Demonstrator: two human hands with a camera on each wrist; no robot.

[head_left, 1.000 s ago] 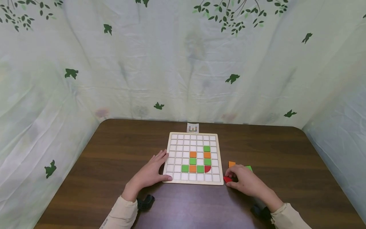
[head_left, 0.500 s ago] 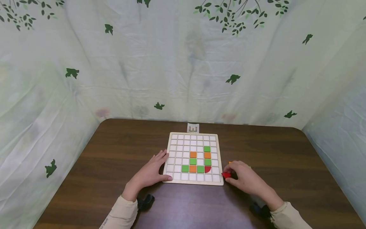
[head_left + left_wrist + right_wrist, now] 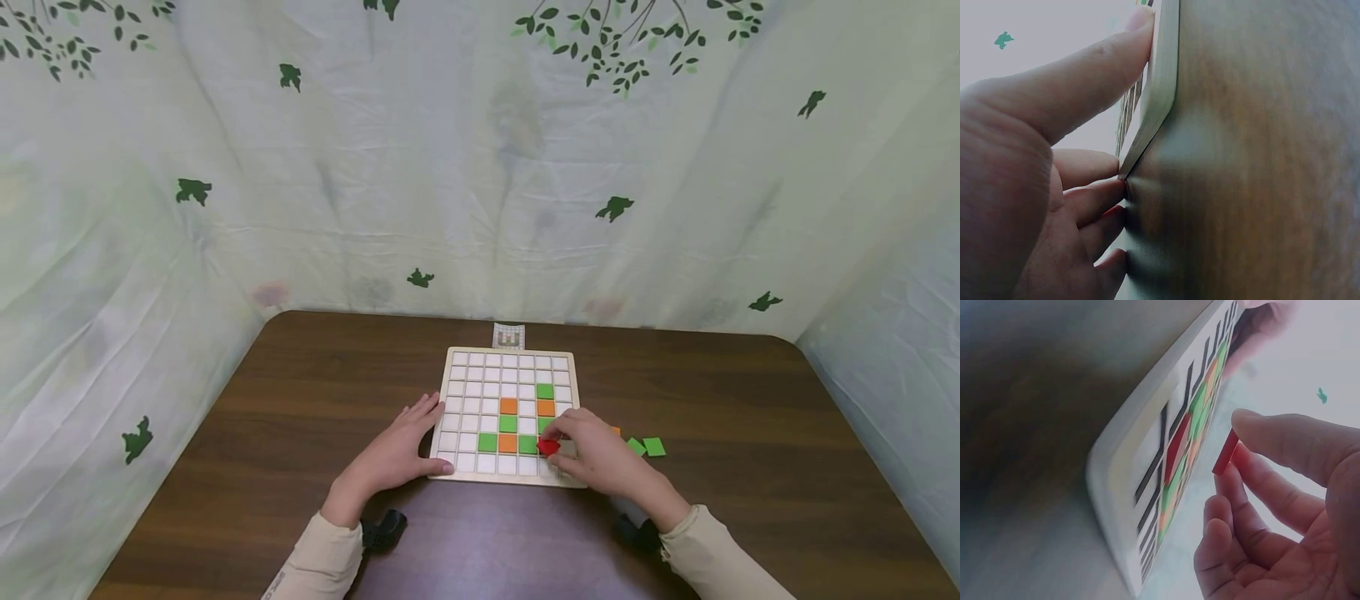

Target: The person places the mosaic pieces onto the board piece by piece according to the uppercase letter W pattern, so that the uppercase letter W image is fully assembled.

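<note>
Left hand [image 3: 393, 450] rests at near-left corner of gridded board [image 3: 465, 462], thumb on rim, fingers relaxed and apart from thumb. Board lies on dark wood surface [image 3: 315, 392]; we see printed card [image 3: 509, 336] beyond far edge. Green tiles [image 3: 487, 442] and orange tiles [image 3: 507, 443] fill some cells. Red piece [image 3: 1225, 453] hangs above board's right part, pinched by our right hand [image 3: 603, 457]. Farther right, loose green tiles [image 3: 654, 447] lie near orange one [image 3: 616, 431], partly hidden.

Head view forward-down, wrist close-ups, shared board [image 3: 491, 407]
</note>
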